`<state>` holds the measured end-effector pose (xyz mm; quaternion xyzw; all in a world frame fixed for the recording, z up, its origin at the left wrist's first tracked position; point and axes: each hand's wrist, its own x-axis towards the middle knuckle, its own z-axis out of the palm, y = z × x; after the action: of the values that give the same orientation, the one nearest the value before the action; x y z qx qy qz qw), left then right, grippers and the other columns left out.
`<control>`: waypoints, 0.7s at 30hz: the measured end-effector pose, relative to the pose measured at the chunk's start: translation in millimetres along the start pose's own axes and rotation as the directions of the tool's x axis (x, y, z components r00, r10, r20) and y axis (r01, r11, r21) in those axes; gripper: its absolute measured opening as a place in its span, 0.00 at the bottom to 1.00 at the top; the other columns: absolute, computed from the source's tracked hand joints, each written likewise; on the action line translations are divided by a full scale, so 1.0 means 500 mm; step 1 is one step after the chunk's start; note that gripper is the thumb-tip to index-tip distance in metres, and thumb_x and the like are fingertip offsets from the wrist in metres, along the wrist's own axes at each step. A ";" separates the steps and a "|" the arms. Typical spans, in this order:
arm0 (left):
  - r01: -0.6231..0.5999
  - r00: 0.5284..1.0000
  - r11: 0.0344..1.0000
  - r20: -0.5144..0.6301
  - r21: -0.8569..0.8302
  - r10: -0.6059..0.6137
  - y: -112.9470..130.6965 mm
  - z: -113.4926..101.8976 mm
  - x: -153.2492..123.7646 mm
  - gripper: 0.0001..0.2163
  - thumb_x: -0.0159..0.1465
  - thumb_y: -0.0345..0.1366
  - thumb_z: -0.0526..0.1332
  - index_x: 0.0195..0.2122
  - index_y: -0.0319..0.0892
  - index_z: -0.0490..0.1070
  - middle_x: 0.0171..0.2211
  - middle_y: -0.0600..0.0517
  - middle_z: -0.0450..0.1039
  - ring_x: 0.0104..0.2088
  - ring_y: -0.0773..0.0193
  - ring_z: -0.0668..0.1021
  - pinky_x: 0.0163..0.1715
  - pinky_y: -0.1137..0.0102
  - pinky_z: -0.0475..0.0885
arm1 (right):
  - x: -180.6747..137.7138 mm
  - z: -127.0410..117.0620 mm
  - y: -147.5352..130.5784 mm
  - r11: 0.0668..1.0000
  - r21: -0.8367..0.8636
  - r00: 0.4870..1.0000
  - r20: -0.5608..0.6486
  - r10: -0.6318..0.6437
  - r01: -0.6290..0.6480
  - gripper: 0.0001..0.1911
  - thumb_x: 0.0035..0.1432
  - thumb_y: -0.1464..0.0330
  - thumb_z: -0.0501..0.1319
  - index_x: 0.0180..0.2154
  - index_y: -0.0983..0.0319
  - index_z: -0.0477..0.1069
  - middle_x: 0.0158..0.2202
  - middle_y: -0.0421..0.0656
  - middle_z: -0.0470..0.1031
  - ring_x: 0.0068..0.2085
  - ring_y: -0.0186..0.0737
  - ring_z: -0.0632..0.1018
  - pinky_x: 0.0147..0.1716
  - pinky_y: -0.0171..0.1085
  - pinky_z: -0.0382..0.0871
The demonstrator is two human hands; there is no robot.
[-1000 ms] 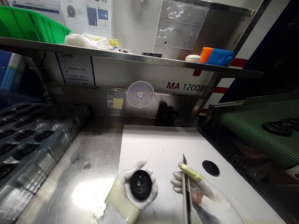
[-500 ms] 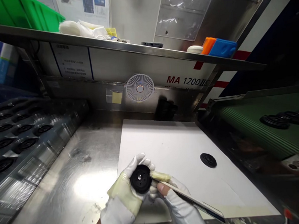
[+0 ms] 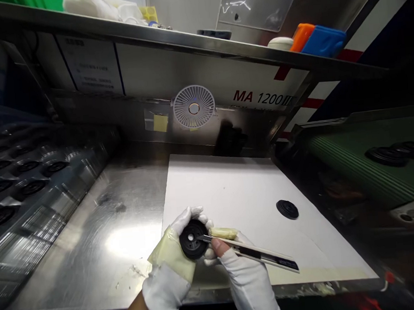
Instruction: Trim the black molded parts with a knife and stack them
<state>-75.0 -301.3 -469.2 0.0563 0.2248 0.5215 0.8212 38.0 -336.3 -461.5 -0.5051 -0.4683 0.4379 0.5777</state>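
Observation:
My left hand point(image 3: 172, 258), in a white glove with yellowish tape, is closed around a black round disc part point(image 3: 191, 233) held over the front of the white mat point(image 3: 238, 186). My right hand point(image 3: 237, 267), also gloved, grips a slim utility knife point(image 3: 250, 253). The blade tip rests against the face of the disc near its centre. A second black disc point(image 3: 287, 209) lies flat on the mat to the right, apart from both hands.
A steel worktop point(image 3: 126, 228) lies under the mat. A clear tray point(image 3: 18, 179) at left holds several black discs. A green conveyor belt point(image 3: 368, 161) at right carries more discs. A small white fan point(image 3: 193, 107) hangs on the back panel under a shelf point(image 3: 183, 40).
My right hand swung the knife from upright at the right over to the disc in my left hand. The blade now touches the disc's face. Both hands sit closer to the front edge.

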 end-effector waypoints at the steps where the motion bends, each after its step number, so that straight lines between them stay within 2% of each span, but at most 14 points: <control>1: 0.004 1.000 1.000 0.005 0.007 -0.004 -0.001 -0.001 0.000 0.09 0.59 0.41 0.60 0.35 0.42 0.69 0.30 0.52 0.69 0.25 0.64 0.73 0.15 0.72 0.63 | 0.000 0.001 0.000 1.000 -0.017 1.000 0.010 -0.003 0.004 0.06 0.53 0.64 0.64 0.28 0.60 0.74 0.28 0.39 0.78 0.34 0.37 0.77 0.38 0.35 0.74; 3: 0.005 1.000 1.000 0.001 0.023 -0.006 -0.002 -0.002 -0.002 0.09 0.59 0.42 0.60 0.35 0.43 0.69 0.30 0.53 0.69 0.24 0.65 0.72 0.15 0.72 0.63 | 0.001 0.001 0.000 0.999 -0.049 0.999 0.026 -0.018 0.020 0.05 0.52 0.64 0.65 0.29 0.59 0.75 0.27 0.38 0.77 0.33 0.36 0.77 0.39 0.34 0.73; 7: 0.049 0.999 0.999 -0.019 0.000 -0.049 0.001 0.000 -0.007 0.08 0.59 0.41 0.60 0.35 0.43 0.69 0.30 0.54 0.68 0.22 0.67 0.72 0.14 0.73 0.62 | 0.000 0.003 0.002 0.996 -0.076 0.999 0.012 -0.038 0.039 0.06 0.52 0.65 0.64 0.33 0.59 0.75 0.32 0.39 0.78 0.35 0.36 0.77 0.41 0.33 0.73; 12: 0.044 0.996 0.999 -0.083 0.009 -0.043 0.004 0.006 -0.007 0.08 0.57 0.40 0.61 0.34 0.42 0.69 0.29 0.54 0.68 0.23 0.67 0.72 0.12 0.74 0.61 | -0.006 0.005 0.005 0.994 -0.100 0.999 0.016 -0.031 0.032 0.06 0.54 0.64 0.63 0.33 0.60 0.74 0.30 0.39 0.77 0.34 0.36 0.77 0.37 0.33 0.73; 16: 0.051 0.993 0.998 -0.107 0.022 -0.049 0.003 0.009 -0.005 0.09 0.56 0.41 0.62 0.34 0.42 0.69 0.28 0.53 0.68 0.21 0.67 0.71 0.11 0.75 0.60 | -0.005 0.006 0.009 0.993 -0.118 1.000 0.024 -0.006 0.009 0.07 0.55 0.63 0.62 0.32 0.59 0.73 0.31 0.40 0.77 0.38 0.39 0.77 0.37 0.34 0.72; 21: 0.048 0.992 0.999 -0.113 -0.004 -0.048 0.003 0.016 -0.007 0.08 0.57 0.40 0.62 0.33 0.42 0.68 0.27 0.54 0.68 0.20 0.68 0.71 0.11 0.75 0.60 | -0.003 0.006 0.012 0.984 -0.174 0.999 0.014 -0.040 0.042 0.06 0.55 0.62 0.62 0.32 0.58 0.73 0.32 0.41 0.77 0.35 0.39 0.76 0.40 0.38 0.71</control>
<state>-74.4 -302.6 -460.5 0.0208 0.2717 0.5042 0.8195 34.7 -336.9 -467.7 -0.5419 -0.5180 0.3858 0.5377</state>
